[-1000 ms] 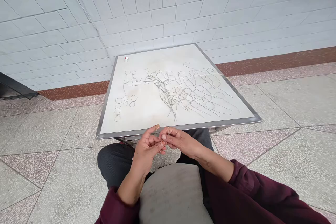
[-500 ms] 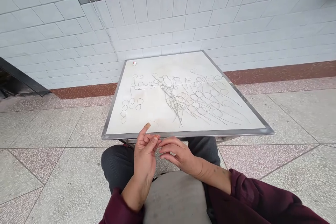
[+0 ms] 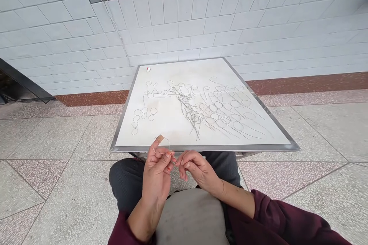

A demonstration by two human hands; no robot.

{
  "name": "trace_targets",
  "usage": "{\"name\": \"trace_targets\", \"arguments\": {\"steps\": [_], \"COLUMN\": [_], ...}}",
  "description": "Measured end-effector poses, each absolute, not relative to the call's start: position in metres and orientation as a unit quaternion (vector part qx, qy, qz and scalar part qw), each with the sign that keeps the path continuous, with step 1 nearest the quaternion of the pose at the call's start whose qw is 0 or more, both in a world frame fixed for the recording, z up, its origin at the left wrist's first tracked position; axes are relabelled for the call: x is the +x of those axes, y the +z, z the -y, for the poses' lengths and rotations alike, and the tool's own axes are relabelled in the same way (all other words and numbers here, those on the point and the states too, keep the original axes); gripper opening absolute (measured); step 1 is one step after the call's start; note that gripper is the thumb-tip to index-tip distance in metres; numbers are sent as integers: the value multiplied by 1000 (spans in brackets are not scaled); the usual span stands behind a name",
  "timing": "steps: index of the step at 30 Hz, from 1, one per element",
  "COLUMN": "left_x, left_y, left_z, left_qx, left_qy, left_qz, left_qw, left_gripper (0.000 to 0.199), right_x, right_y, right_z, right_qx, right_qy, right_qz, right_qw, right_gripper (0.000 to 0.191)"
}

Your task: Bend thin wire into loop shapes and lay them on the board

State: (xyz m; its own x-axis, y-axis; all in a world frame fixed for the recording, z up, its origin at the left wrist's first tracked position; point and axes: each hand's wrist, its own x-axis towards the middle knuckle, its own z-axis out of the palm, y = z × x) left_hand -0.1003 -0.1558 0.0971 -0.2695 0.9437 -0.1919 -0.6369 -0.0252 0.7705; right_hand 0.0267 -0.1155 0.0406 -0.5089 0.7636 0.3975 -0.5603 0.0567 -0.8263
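A thin wire loop rises from the fingertips of my left hand, its ring passing around the raised index finger, which has a tan wrap at its tip. The thumb and the other fingers pinch the loop's base. Close by on the right, my right hand has its thumb and index finger pressed together, seemingly on the wire's tail; the wire is too fine to follow there. Both hands are just in front of the table's near edge. Beyond them, many looped wires with long tails lie on the white table.
Small double rings of wire lie at the table's left. A small red-and-white object sits at the far left corner. The table has a metal rim and stands against a tiled wall. My knees are under the near edge.
The wire loop now stands upright around my left index finger, whereas before only a faint arc showed. My right hand has shifted slightly right and its thumb and index finger have closed together.
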Motion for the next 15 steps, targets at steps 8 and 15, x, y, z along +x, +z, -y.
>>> {"name": "trace_targets", "arguments": {"steps": [8,15], "left_x": [-106,-108], "left_y": [107,112], "left_z": [163,168], "left_qx": [250,310], "left_qy": [637,581], "left_qz": [-442,-469], "left_qw": [580,589], "left_gripper": [54,54], "right_x": [37,44], "right_y": [54,63], "right_z": [113,114], "right_qx": [-181,-194], "right_qy": [771,717], "right_qz": [459,525], "right_qw": [403,416], "right_gripper": [22,10]}}
